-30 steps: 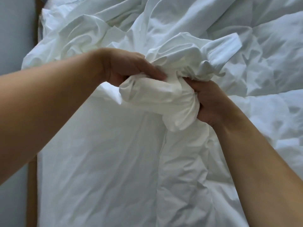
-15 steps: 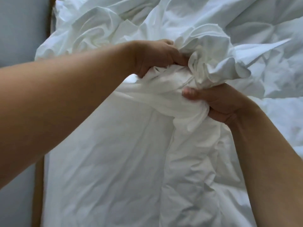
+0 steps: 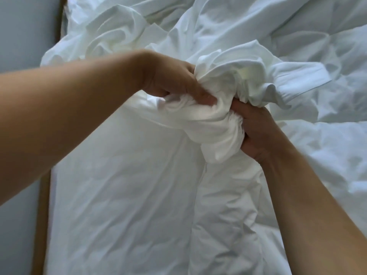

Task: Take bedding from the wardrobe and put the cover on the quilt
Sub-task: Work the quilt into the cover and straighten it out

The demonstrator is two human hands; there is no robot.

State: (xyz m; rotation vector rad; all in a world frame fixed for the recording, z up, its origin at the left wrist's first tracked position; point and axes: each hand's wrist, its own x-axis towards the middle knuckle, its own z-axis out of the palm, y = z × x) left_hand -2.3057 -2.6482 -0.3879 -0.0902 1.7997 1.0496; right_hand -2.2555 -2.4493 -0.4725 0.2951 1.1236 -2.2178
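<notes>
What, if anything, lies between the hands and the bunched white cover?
Nothing visible does. Both the left hand and the right hand grip the bunched white cover directly. The quilt lies spread just right of it.

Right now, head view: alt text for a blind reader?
The left hand and right hand both grip one bunched wad of white cover, close together. Rumpled white bedding fills the frame, with a puffy quilt at right and a wooden strip along the left edge.
</notes>
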